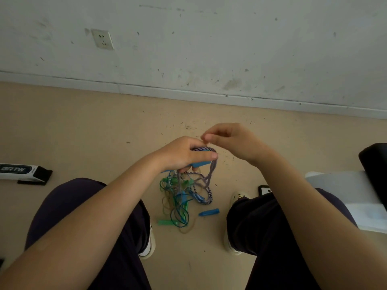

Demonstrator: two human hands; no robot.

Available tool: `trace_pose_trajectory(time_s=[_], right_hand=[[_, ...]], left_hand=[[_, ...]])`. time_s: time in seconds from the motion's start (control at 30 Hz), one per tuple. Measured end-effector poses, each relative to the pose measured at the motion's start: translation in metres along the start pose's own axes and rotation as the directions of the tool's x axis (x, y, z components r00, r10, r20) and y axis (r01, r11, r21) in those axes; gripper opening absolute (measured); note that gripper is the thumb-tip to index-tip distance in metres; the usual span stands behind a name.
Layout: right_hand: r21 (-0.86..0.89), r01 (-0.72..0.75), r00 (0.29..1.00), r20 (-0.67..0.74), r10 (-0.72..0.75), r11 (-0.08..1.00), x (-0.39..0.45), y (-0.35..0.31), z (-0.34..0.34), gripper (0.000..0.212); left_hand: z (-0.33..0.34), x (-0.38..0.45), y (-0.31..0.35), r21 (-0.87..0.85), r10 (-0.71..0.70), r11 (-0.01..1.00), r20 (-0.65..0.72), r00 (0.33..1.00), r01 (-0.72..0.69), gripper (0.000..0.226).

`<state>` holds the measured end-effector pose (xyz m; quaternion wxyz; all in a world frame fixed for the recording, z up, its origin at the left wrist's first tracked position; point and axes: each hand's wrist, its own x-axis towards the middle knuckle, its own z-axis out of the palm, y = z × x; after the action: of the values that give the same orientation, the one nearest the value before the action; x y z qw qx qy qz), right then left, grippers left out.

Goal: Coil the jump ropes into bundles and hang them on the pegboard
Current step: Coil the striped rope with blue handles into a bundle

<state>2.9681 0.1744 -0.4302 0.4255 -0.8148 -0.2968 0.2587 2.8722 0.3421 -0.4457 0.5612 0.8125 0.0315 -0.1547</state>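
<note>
From the head view, the left hand (184, 153) holds a blue handle (200, 164) with the striped rope (204, 149) looped over it. The right hand (230, 140) is just beside that handle, fingertips pinched together; what they hold is too blurry to tell. Below the handle, more ropes (178, 201) lie tangled on the floor (94, 126) between two shoes.

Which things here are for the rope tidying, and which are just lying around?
For the job: striped blue-and-white braided jump rope, blue plastic handle on the floor, green plastic jump rope, left hand, right hand.

Lying about: black-and-white printed box, white wall socket.
</note>
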Motion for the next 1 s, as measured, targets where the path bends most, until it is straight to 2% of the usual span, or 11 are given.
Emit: trace_pose_trajectory(time_s=[0.1, 0.2, 0.33, 0.4, 0.47, 0.53, 0.67, 0.8, 0.9, 1.0], right_hand=[[-0.054, -0.04, 0.995, 0.092, 0.045, 0.998, -0.004, -0.003, 0.003, 0.021], [-0.029, -0.028, 0.996, 0.082, 0.03, 0.999, -0.006, -0.004, 0.004, 0.027], [0.101, 0.061, 0.993, -0.104, -0.05, 0.993, -0.009, -0.003, -0.01, 0.018], [0.271, 0.097, 0.973, -0.228, -0.034, 0.958, -0.01, 0.001, -0.022, 0.023], [0.332, 0.101, 0.963, -0.269, -0.008, 0.938, -0.009, 0.003, -0.03, 0.027], [0.278, 0.07, 0.98, -0.197, -0.014, 0.958, -0.01, 0.005, -0.032, 0.031], [0.117, -0.021, 0.998, 0.056, 0.014, 0.993, -0.014, -0.001, -0.015, 0.044], [0.061, -0.038, 0.985, 0.17, 0.027, 0.997, -0.012, -0.009, 0.002, 0.037], [0.097, -0.029, 0.996, 0.086, 0.02, 0.995, -0.01, -0.009, -0.001, 0.027], [0.336, 0.039, 0.995, -0.102, -0.005, 0.941, -0.011, -0.005, -0.018, 0.028]], left_hand=[[-0.006, -0.002, -0.002, 0.087, -0.008, 0.996, -0.036, 0.999, 0.011, 0.032], [-0.012, -0.003, -0.007, 0.151, -0.009, 0.988, -0.056, 0.998, 0.017, 0.035], [-0.028, -0.009, -0.014, 0.178, -0.002, 0.984, -0.124, 0.992, 0.024, 0.045], [-0.038, -0.011, -0.019, 0.187, -0.006, 0.982, -0.184, 0.983, 0.041, 0.054], [-0.043, -0.01, -0.023, 0.201, 0.008, 0.979, -0.245, 0.969, 0.043, 0.062], [-0.042, -0.008, -0.023, 0.237, 0.036, 0.971, -0.25, 0.968, 0.025, 0.067], [-0.024, -0.007, -0.02, 0.403, 0.108, 0.915, -0.163, 0.981, -0.034, 0.049], [-0.013, -0.002, -0.015, 0.435, 0.121, 0.899, -0.147, 0.982, -0.046, 0.063], [-0.014, -0.003, -0.014, 0.386, 0.115, 0.921, -0.124, 0.986, -0.059, 0.068], [-0.028, -0.005, -0.015, 0.325, 0.123, 0.944, -0.187, 0.975, -0.057, 0.059]])
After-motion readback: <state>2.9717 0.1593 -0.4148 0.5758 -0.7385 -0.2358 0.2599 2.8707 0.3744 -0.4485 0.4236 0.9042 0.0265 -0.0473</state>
